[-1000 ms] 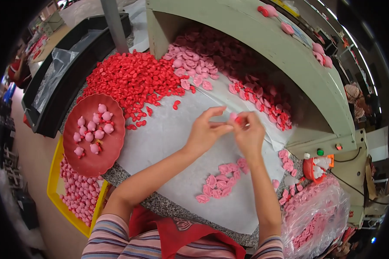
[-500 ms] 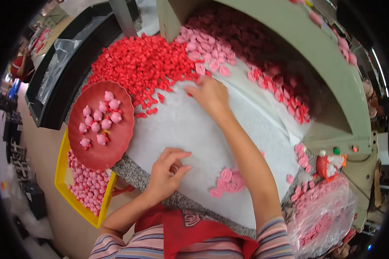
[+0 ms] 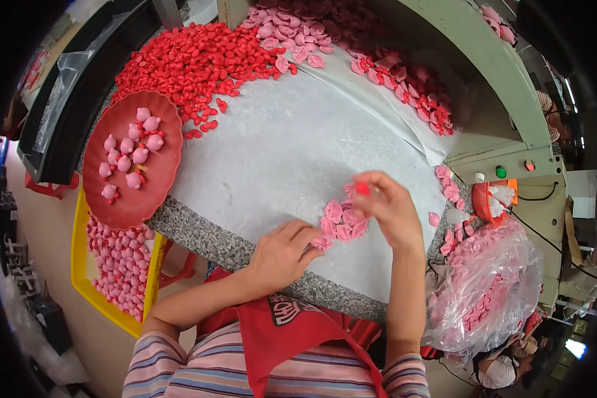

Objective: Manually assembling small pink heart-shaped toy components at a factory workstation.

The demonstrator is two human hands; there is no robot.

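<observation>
We note that the right hand (image 3: 397, 211), at the edge of the red heap (image 3: 196, 63) half a second earlier, has drawn back and now pinches a small red piece (image 3: 362, 188) between thumb and finger, above the pink pieces (image 3: 343, 229). The left hand (image 3: 280, 257) has moved across to the near end of this cluster on the white sheet (image 3: 259, 156), its fingertips at the closest piece; whether they grip it, we cannot tell. We judge the red part fetched and a pink one being selected.
</observation>
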